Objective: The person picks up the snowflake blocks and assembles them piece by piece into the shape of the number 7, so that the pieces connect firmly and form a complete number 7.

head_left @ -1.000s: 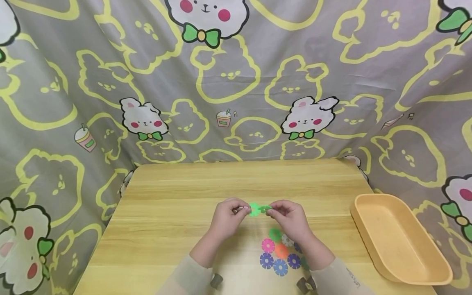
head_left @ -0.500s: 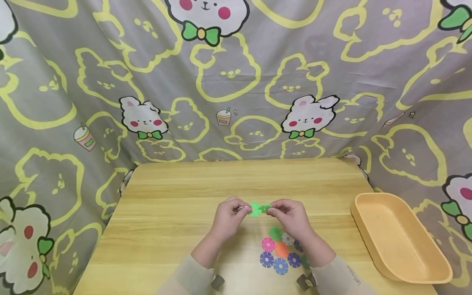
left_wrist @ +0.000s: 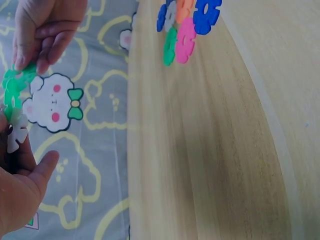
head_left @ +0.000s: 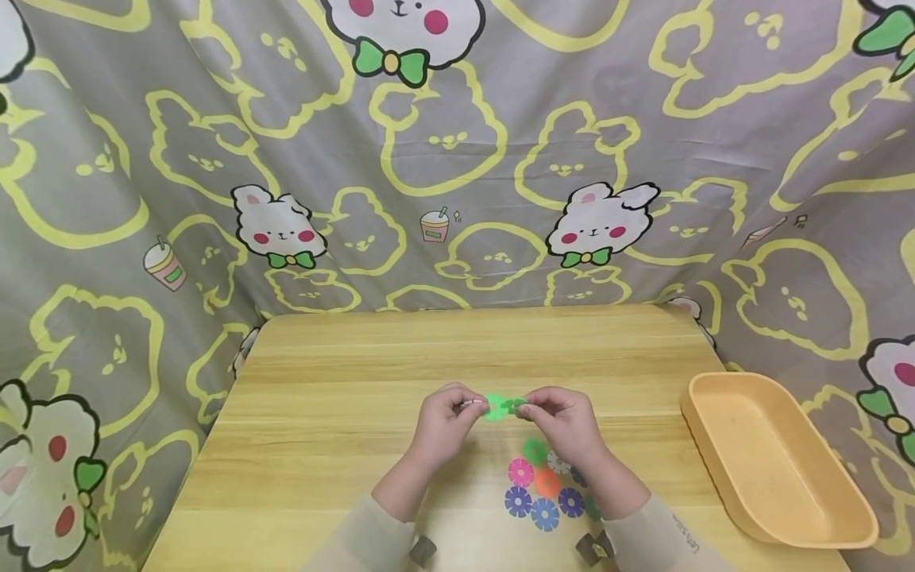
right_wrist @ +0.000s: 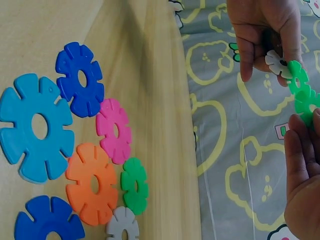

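In the head view my left hand (head_left: 448, 421) and right hand (head_left: 566, 423) face each other above the table, with a short chain of slotted plastic snowflake discs between them. My left hand pinches a white disc (right_wrist: 276, 64), which meets a bright green disc (head_left: 495, 407). A second green disc (right_wrist: 306, 102) is slotted to the first one, and the fingers and thumb of my right hand grip its outer edge. The left wrist view shows the white disc (left_wrist: 17, 132) edge-on by the left fingers, partly covered by them.
Loose discs lie on the wooden table (head_left: 322, 445) below the right hand: pink (head_left: 520, 473), orange (head_left: 547, 482), green (head_left: 534, 451), white (right_wrist: 123, 225) and several blue ones (head_left: 546, 515). An orange-yellow plastic tub (head_left: 779, 461) stands at the right. A patterned curtain (head_left: 457, 159) surrounds the table.
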`<action>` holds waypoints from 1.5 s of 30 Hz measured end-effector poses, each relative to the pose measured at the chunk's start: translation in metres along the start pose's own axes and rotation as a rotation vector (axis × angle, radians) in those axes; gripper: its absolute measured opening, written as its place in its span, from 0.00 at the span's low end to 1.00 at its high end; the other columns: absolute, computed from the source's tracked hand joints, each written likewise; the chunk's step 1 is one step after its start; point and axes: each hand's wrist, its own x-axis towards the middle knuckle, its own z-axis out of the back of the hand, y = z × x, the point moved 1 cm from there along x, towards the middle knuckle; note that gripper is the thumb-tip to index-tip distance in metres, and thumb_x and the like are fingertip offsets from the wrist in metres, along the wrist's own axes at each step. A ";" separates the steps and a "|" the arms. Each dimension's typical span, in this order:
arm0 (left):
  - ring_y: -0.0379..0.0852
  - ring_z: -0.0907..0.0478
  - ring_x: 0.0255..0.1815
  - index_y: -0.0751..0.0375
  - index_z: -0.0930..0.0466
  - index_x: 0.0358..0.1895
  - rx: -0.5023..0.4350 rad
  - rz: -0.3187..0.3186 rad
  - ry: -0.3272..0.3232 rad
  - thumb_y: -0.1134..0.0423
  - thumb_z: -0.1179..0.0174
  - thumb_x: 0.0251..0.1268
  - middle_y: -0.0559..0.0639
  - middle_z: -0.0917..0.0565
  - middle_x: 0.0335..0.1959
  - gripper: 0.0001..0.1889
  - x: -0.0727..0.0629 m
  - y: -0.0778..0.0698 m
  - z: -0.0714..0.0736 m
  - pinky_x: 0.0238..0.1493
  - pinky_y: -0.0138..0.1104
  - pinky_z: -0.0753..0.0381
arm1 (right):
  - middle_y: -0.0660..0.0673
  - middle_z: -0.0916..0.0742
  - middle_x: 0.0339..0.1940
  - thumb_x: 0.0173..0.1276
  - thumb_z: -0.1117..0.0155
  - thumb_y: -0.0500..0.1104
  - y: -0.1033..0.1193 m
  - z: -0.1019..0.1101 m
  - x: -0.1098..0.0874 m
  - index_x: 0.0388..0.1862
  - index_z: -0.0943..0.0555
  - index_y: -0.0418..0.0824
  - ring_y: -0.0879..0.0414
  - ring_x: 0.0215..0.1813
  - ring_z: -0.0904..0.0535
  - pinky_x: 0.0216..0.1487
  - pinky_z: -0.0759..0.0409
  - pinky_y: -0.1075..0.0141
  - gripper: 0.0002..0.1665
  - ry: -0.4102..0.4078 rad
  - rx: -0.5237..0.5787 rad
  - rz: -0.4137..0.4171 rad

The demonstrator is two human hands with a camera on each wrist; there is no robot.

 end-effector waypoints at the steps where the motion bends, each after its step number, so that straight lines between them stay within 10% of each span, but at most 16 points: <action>1: 0.41 0.21 0.35 0.61 0.10 0.36 -0.004 -0.001 0.000 0.67 0.29 0.70 0.47 0.15 0.33 0.03 0.000 0.000 0.000 0.39 0.30 0.16 | 0.33 0.10 0.33 0.72 0.30 0.28 0.000 0.000 0.000 0.35 0.15 0.26 0.59 0.37 0.10 0.42 0.11 0.65 0.04 0.001 0.003 0.004; 23: 0.40 0.20 0.36 0.63 0.12 0.43 0.027 -0.040 0.105 0.66 0.34 0.75 0.49 0.14 0.36 0.04 0.005 -0.011 0.011 0.39 0.32 0.15 | 0.34 0.10 0.33 0.70 0.29 0.27 0.005 0.000 -0.002 0.36 0.14 0.26 0.59 0.37 0.10 0.42 0.11 0.65 0.03 -0.009 0.008 0.028; 29: 0.51 0.15 0.43 0.66 0.14 0.53 0.033 0.012 -0.012 0.61 0.48 0.86 0.56 0.12 0.44 0.15 0.015 -0.015 0.027 0.50 0.45 0.13 | 0.33 0.10 0.34 0.67 0.31 0.21 0.008 0.001 -0.001 0.36 0.13 0.30 0.60 0.36 0.11 0.42 0.11 0.66 0.07 -0.087 0.003 -0.064; 45: 0.47 0.15 0.52 0.57 0.08 0.42 0.435 -0.230 0.126 0.62 0.26 0.68 0.45 0.13 0.50 0.05 0.013 -0.031 0.002 0.53 0.41 0.14 | 0.33 0.09 0.36 0.68 0.30 0.24 0.009 -0.009 -0.001 0.38 0.13 0.27 0.58 0.39 0.10 0.44 0.11 0.66 0.02 -0.042 0.025 -0.054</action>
